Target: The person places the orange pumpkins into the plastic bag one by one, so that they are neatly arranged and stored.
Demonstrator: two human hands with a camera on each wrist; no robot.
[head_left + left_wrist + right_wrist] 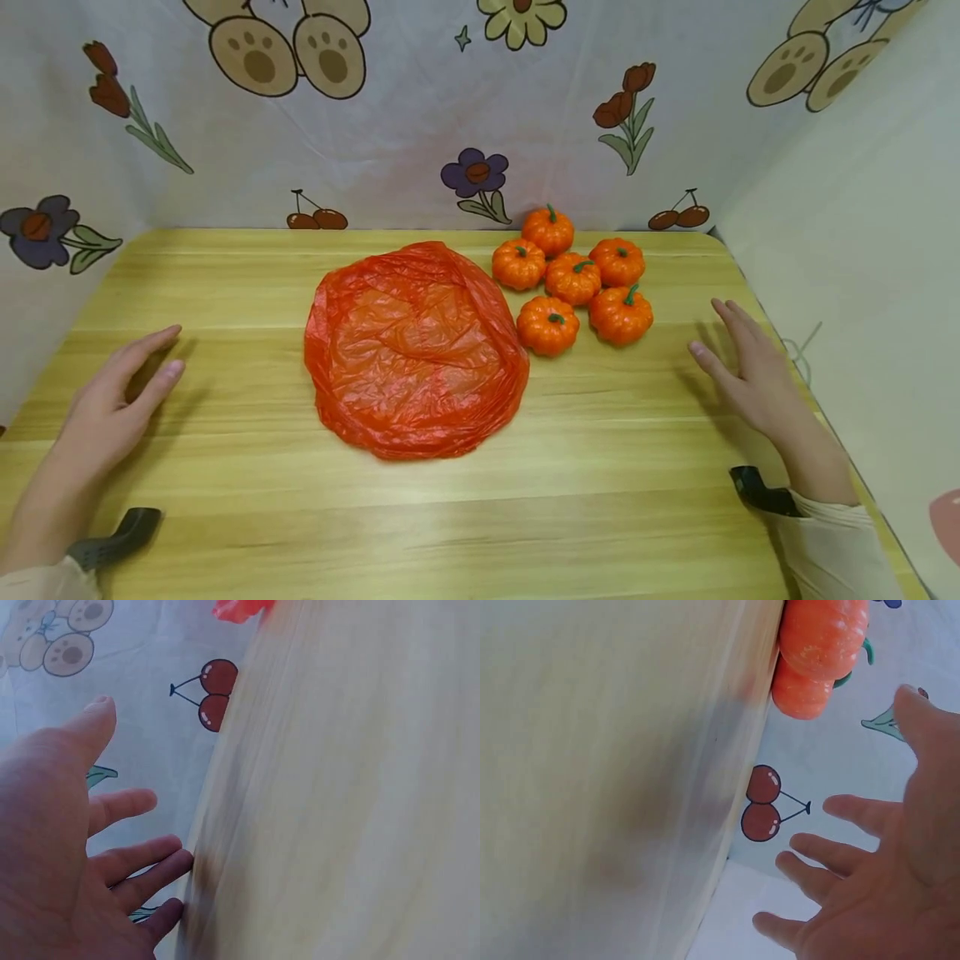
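between left fingers (150, 342) and right fingers (739, 329) | red bag (417, 354), orange pumpkins (570, 282) | both loosely spread

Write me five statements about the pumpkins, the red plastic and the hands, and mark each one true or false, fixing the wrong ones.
1. Six orange pumpkins sit on the table. True.
2. In the head view, the red plastic lies to the right of the pumpkins. False: it lies to their left.
3. The left hand holds nothing. True.
4. The right hand grips a pumpkin. False: it is empty.
5. The pumpkins have green stems. True.
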